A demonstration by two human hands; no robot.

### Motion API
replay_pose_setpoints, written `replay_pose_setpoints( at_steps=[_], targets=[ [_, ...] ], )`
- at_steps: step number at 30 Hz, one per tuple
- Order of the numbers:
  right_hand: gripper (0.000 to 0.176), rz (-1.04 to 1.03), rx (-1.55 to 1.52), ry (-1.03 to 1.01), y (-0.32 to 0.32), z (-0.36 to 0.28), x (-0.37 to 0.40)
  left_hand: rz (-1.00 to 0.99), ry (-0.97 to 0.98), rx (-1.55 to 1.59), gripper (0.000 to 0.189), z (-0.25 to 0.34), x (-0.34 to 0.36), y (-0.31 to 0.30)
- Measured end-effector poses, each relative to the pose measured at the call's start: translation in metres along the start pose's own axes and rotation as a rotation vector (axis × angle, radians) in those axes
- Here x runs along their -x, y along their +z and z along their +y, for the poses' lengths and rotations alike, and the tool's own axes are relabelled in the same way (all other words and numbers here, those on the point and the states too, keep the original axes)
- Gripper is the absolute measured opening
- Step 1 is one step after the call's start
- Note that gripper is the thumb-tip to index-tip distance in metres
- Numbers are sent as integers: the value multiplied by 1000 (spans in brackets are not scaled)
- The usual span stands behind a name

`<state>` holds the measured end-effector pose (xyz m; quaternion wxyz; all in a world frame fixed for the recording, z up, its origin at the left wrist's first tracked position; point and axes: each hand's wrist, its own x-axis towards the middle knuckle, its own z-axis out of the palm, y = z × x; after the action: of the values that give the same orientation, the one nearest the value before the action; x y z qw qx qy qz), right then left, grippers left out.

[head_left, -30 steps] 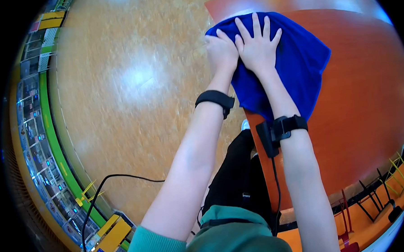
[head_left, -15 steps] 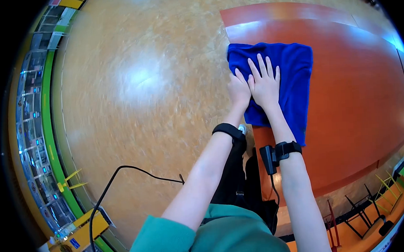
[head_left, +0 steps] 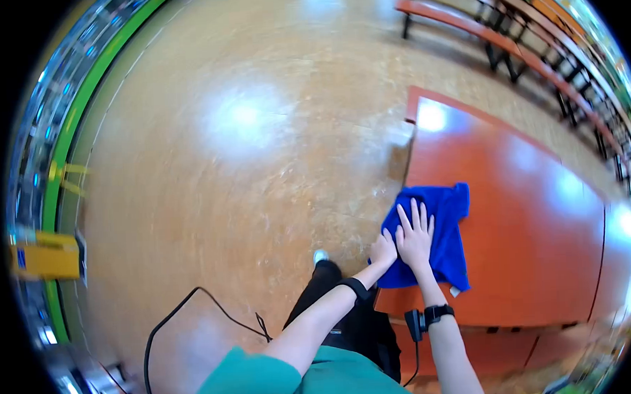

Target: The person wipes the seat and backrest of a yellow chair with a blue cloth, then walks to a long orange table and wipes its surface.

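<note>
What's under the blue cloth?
Under the blue cloth is the red-orange tabletop, visible only around it. The covered patch, and anything lying there, can't be seen. A small white tag shows at its lower edge.

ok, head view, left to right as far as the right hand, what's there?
Yellow unit → black cable → white shoe → left hand → right hand; both hands at the blue cloth.

- blue cloth (head_left: 447,251) slid back from the table's (head_left: 521,237) far end towards its near edge, left hand (head_left: 382,250) and right hand (head_left: 414,245) along with it
- cloth's way more bunched up now, white tag (head_left: 455,290) poking out
- red bench (head_left: 463,25) popped into view up top
</note>
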<state>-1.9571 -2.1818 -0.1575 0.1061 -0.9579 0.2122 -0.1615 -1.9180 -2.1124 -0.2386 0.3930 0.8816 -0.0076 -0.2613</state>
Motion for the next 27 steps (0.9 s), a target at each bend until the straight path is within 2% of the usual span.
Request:
replay_pose_setpoints(
  at_steps=[2,3,4,6,7,8,10,11,12,13,14,15,17,18,20,21,22,23,25,26,27],
  targets=[
    [41,15,-4,-33,2,-10,-9,-77,7,-10,57,-2,-6,-7],
    [36,7,-13,-32,-1,-15,-8,-194,58,-142,52,-4,-11,-9],
    [30,57,-51,-87,-3,-14,-6,-141,81,-92,47,3,-3,-16],
    [18,119,-123,-164,5,-21,-12,-372,324,-322,40,-11,-12,-25],
    [18,98,-104,-157,10,-26,-19,-353,239,-176,37,-13,-19,-32],
    [16,112,-324,15,29,-17,-4,-409,287,-156,36,-22,-19,-39],
    [14,92,60,-283,30,-22,-7,-477,432,-155,34,-26,-28,-74],
    [13,56,89,-229,34,-29,3,-478,490,-151,33,-34,-28,-90],
    [18,-269,97,-248,55,-42,1,-431,516,-137,33,-45,-35,-132],
    [28,-392,89,-270,64,-57,1,-404,537,-151,33,-56,-30,-160],
    [36,-529,-155,-273,86,-71,0,-370,540,-165,33,-72,-29,-188],
    [41,-601,-236,-357,97,-88,4,-327,543,-173,34,-90,-20,-215],
    [45,-677,-343,-369,167,-116,0,-230,479,-125,35,-137,-17,-262],
    [46,-789,-369,-403,172,-155,1,-182,432,14,48,-170,-14,-283],
    [47,-1026,-411,-458,188,-232,3,-103,255,-77,45,-224,-1,-326],
    [48,-1214,-328,-523,178,-278,1,-70,163,-117,43,-246,14,-358],
    [47,-1199,-329,-657,204,-302,10,-77,84,-146,45,-264,39,-387],
    [45,-1183,-325,-788,230,-325,13,-87,-96,-54,46,-268,75,-425],
    [41,-1192,-389,-1044,210,-404,24,38,-153,27,47,-311,110,-456],
    [33,-1196,-323,-1086,228,-431,36,89,-183,-60,44,-336,128,-462],
    [27,-1238,-415,-1171,235,-461,42,127,-218,-143,42,-354,141,-464]
  ],
)
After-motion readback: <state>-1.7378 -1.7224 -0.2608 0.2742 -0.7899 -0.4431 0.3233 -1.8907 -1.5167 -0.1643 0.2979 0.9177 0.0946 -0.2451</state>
